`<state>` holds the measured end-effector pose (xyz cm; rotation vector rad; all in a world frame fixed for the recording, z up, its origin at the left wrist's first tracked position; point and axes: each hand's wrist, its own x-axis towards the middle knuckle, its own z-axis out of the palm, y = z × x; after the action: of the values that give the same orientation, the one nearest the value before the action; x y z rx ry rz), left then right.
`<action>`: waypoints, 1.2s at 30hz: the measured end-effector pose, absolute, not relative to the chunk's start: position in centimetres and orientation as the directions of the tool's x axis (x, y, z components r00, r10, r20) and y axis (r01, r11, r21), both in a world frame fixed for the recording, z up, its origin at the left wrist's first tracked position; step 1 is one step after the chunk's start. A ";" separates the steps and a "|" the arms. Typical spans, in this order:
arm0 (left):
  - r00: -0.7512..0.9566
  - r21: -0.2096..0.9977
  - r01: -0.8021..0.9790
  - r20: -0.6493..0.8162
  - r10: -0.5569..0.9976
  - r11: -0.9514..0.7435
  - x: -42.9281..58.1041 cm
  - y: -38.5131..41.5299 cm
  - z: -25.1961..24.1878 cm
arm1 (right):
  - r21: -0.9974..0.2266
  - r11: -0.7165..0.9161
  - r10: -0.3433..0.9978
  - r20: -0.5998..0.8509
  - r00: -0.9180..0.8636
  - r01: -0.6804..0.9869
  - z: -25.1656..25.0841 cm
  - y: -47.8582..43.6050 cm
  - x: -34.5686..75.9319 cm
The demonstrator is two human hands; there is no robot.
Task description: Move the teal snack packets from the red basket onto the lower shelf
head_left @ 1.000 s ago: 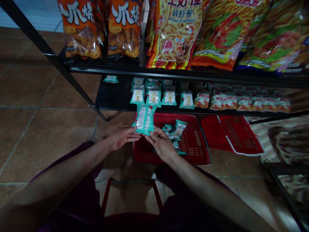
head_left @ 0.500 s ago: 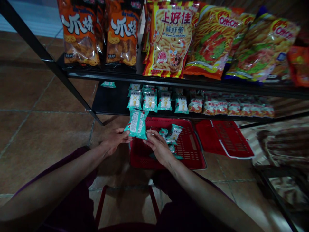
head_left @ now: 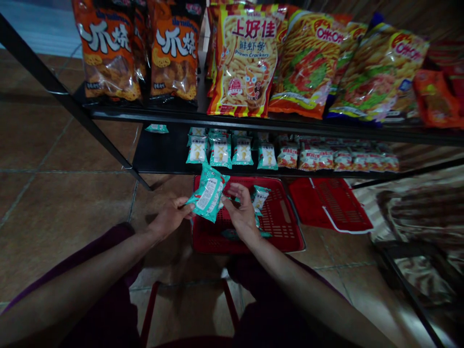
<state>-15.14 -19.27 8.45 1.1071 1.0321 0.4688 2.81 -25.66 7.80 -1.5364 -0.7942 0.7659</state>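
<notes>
A teal snack bag hangs tilted over the left part of a red shopping basket, its printed white panel towards me. My left hand pinches the bag's lower left corner between thumb and fingers. Beside the bag's right edge is my right hand, its fingers apart and curved, the thumb close to the wrapper; whether it touches cannot be made out. Several teal bags lie in the basket, one with a white front showing right of my right hand.
Teal bags and small red-and-white packs line the lower black shelf. Large snack bags fill the shelf above, whose front edge overhangs. A second red basket is at right. Red stool-like legs stand between my knees.
The held bag has turned, its top leaning left and its lower edge tilting. My right hand has let go of its lower right corner and its fingers have spread. The view has shifted slightly.
</notes>
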 end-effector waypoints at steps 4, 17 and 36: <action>0.481 0.927 0.174 -0.375 0.792 0.333 -15.1 -19.8 8.0 | -0.925 -0.007 0.897 0.162 0.412 0.380 8.1 -26.3 2.8; 0.485 0.878 0.382 0.074 0.871 -0.287 -14.2 -21.4 9.9 | -0.904 -0.031 0.979 0.058 0.194 0.427 8.2 -27.4 1.6; 0.705 0.694 0.383 0.206 0.678 -0.609 -14.4 -22.6 10.6 | -0.895 -0.223 0.926 -0.319 0.204 -0.386 8.7 -27.3 0.6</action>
<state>-14.43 -22.61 10.57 2.2791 0.8052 0.6094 0.62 -27.28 8.66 -1.2406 -0.6003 1.3543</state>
